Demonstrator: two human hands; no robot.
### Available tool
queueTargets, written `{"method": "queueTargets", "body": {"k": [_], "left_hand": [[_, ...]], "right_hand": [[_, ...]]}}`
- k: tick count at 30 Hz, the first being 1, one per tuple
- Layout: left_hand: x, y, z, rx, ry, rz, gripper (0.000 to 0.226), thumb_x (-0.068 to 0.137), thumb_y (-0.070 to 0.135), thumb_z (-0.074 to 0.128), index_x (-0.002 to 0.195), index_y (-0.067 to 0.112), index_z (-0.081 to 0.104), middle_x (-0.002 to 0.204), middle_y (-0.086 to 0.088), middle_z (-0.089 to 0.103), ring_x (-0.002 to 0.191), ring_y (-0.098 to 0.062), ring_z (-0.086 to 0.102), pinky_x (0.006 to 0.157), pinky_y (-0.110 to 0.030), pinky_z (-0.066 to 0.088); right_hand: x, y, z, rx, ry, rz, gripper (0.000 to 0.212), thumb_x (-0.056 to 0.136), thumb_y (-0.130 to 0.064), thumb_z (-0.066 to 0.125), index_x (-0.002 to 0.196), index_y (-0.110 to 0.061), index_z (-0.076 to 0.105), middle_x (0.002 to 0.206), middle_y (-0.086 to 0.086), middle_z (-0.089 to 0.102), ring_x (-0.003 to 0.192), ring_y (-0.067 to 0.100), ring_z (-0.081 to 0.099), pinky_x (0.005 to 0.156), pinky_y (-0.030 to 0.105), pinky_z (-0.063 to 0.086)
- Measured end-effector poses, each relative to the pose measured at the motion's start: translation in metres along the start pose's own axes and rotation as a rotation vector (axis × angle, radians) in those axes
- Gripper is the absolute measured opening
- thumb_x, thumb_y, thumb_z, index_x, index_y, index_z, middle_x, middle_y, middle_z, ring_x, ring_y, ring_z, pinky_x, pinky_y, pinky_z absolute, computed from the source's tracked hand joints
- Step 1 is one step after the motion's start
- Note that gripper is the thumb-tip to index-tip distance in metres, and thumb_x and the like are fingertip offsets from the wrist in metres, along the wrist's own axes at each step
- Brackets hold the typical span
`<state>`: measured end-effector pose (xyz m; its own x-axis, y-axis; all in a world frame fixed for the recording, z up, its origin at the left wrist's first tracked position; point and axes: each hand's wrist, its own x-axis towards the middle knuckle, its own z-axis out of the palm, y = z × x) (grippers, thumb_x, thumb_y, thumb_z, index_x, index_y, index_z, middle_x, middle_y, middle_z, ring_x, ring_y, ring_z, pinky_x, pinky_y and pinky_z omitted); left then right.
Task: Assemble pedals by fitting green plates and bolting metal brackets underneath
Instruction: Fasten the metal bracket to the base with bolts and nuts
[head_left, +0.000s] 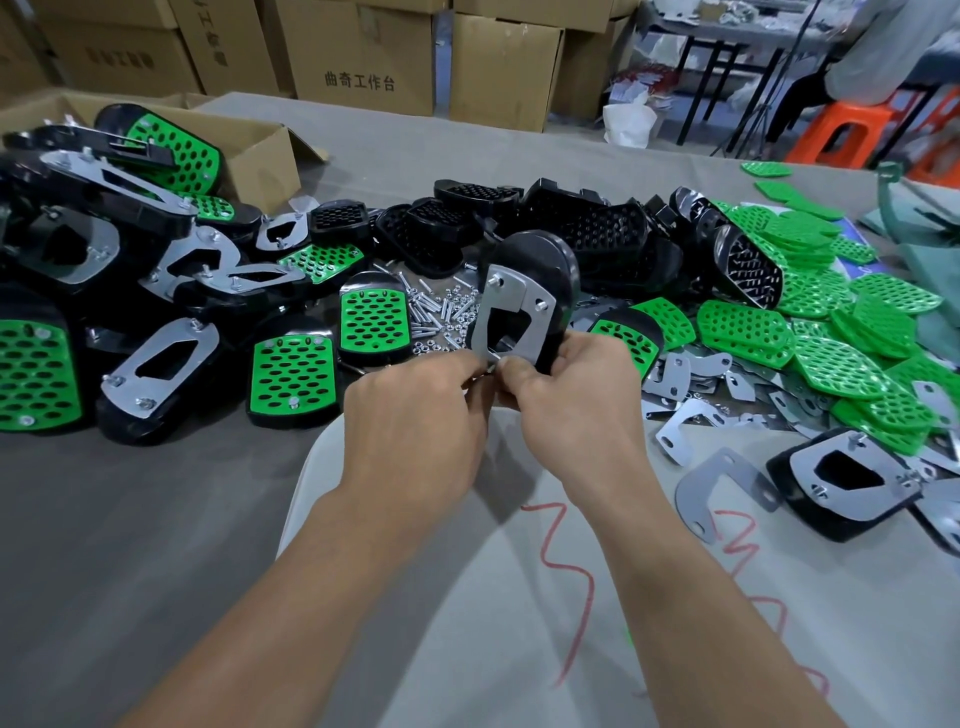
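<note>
At the centre of the frame the left hand (415, 410) has its fingertips pinched together at the lower edge of the metal bracket (511, 317), closed on a small fastener (492, 367) that is too covered to tell nut from bolt end. The right hand (566, 395) is clamped round the lower end of the black pedal (550, 260), thumb up against the bracket's bottom edge, so one hand steadies while the other works the thread. The pedal is held upright above the counter (156, 519) with its underside turned to the camera, which I take to be deliberate: it puts the bracket and its holes in plain sight. Two bolt ends (496, 281) stand out of the bracket's upper corners, so the top looks fastened and the lower corner seems to be the step in hand. Just behind the hands lies a scatter of bolts and nuts (441, 312), within easy reach for the next pick. Left of that scatter, finished pedals (291, 374) lie green face up. Further left others are heaped bracket side up, some spilling into an open cardboard box (260, 150) at the upper left. Bare black shells (597, 228) wait in a row across the upper middle. At the right the green plates (831, 332) are heaped loose, with loose brackets (675, 374) spread in front of them. One pedal already carrying its bracket (852, 478) lies at the lower right.
</note>
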<state>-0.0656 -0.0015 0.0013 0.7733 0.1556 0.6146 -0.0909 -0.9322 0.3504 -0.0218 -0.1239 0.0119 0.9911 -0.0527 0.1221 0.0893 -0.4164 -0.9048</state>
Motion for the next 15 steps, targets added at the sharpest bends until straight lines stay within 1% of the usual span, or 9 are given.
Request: {"method": "queueTargets", "body": {"k": [2,5,6,9,12,15], "left_hand": [[-0.0003,-0.0002,-0.0009,-0.009,0.0,0.013,0.015,0.086,0.027,0.073,0.072,0.023,0.07,0.056,0.0,0.062,0.051,-0.031,0.056,0.046,-0.027,0.031],[-0.0001,0.0009,-0.0032,0.032,-0.004,0.042,0.017,0.085,0.027,0.07,0.068,0.023,0.069,0.054,-0.001,0.06,0.05,-0.031,0.056,0.049,-0.026,0.022],[-0.0001,0.0017,-0.004,0.053,-0.01,0.046,0.017,0.083,0.027,0.07,0.067,0.024,0.069,0.053,-0.001,0.06,0.048,-0.03,0.056,0.05,-0.026,0.02],[0.0005,0.003,-0.0053,0.105,-0.014,-0.003,0.012,0.079,0.034,0.072,0.069,0.027,0.075,0.05,-0.001,0.061,0.044,-0.029,0.057,0.051,-0.023,0.024],[-0.0004,0.002,-0.004,0.119,0.01,-0.036,0.011,0.075,0.038,0.077,0.07,0.029,0.077,0.049,-0.001,0.062,0.042,-0.029,0.058,0.052,-0.023,0.026],[-0.0014,0.0003,-0.002,0.062,0.062,0.0,0.013,0.079,0.035,0.073,0.07,0.027,0.077,0.052,0.001,0.063,0.045,-0.027,0.059,0.05,-0.023,0.028]], "right_hand": [[-0.0005,-0.0006,0.0002,-0.002,0.005,-0.013,0.006,0.084,-0.019,0.072,0.079,-0.014,0.074,0.067,0.0,0.074,0.069,0.029,0.071,0.067,0.044,0.06],[-0.0017,-0.0013,0.0009,-0.039,0.025,-0.049,0.012,0.084,-0.018,0.072,0.074,-0.011,0.07,0.063,0.0,0.071,0.063,0.023,0.069,0.062,0.038,0.059],[-0.0023,-0.0017,0.0014,-0.044,0.021,-0.057,0.014,0.084,-0.017,0.072,0.072,-0.011,0.069,0.062,0.001,0.071,0.064,0.023,0.07,0.064,0.039,0.059],[-0.0028,-0.0022,0.0024,-0.054,0.011,-0.058,0.019,0.084,-0.017,0.071,0.067,-0.01,0.066,0.059,0.002,0.07,0.065,0.027,0.071,0.065,0.044,0.06],[-0.0029,-0.002,0.0023,-0.022,-0.01,-0.031,0.015,0.082,-0.02,0.07,0.072,-0.008,0.069,0.063,0.005,0.072,0.068,0.03,0.072,0.066,0.046,0.06],[-0.0029,-0.0016,0.0025,0.029,-0.026,0.01,0.018,0.077,-0.026,0.068,0.077,-0.008,0.071,0.067,0.007,0.073,0.071,0.034,0.073,0.068,0.05,0.061]]}}
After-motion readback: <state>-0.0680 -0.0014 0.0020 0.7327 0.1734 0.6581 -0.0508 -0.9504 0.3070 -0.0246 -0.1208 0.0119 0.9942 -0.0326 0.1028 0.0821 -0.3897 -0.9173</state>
